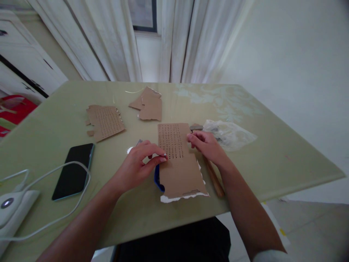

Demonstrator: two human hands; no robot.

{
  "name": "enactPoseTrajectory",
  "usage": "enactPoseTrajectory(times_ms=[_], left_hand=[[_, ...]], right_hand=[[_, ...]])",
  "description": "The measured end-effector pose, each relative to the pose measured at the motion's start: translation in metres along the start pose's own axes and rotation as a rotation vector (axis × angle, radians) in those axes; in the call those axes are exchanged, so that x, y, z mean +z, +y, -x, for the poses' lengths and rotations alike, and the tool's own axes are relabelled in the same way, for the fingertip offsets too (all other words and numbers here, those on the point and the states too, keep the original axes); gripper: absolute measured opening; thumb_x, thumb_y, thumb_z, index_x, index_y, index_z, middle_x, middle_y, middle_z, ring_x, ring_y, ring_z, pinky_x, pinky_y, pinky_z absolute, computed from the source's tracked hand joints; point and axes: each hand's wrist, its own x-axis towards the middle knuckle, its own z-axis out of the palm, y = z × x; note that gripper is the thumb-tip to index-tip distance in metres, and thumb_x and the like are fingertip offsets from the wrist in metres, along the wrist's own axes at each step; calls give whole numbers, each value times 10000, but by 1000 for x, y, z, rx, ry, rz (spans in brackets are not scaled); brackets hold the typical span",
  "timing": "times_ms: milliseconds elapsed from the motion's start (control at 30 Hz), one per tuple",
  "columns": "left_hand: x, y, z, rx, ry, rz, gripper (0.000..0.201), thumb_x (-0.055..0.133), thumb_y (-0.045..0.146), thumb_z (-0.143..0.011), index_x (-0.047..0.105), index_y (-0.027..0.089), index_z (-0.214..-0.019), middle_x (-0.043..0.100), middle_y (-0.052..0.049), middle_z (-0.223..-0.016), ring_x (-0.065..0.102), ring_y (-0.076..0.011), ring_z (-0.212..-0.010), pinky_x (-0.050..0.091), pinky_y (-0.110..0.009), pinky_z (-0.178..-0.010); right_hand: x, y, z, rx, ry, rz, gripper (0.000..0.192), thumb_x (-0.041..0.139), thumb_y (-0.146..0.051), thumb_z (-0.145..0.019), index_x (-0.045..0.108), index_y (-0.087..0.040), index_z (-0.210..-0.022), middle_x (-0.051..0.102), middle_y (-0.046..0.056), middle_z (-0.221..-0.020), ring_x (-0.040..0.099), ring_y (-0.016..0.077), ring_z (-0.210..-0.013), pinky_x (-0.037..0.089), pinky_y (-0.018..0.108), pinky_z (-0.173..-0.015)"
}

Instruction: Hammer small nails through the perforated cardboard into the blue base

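A brown cardboard piece (178,174) lies in front of me, with rows of small holes over its far half and a torn white near edge. At its left side my left hand (143,160) is closed in a pinch, thumb and forefinger meeting over the holes' near-left corner. Something tiny and reddish shows at those fingertips, too small to name. My right hand (206,145) hovers by the cardboard's right edge, fingers curled together; what they hold, if anything, is hidden. Beside it lies a hammer (214,178), its metal head just beyond my fingers and its wooden handle partly under my wrist.
A clear plastic bag (234,135) lies right of the hammer. Another punched cardboard piece (107,123) and torn scraps (151,105) lie farther back. Left are a phone (73,171), a white cable (81,165) and a power strip (19,205). A blue object (157,178) pokes out beneath the cardboard.
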Motion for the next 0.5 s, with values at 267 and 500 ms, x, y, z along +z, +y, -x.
enactPoseTrajectory(times_ms=[267,500], left_hand=[[0,-11,-4,23,-25,32,220,708,397,-1054,800,231,-942,794,-36,-846,687,-191,-800,509,-300,-734],[4,-20,-6,20,-32,115,252,710,440,-1019,812,225,-937,791,-47,-861,684,-190,-821,508,-272,-683]], right_hand=[[-4,12,8,274,225,683,354,728,-574,-985,724,-221,-1012,806,127,-1013,735,313,-949,490,369,-776],[0,10,8,268,196,625,105,759,-269,-918,730,-207,-838,813,146,-926,764,316,-994,538,346,-826]])
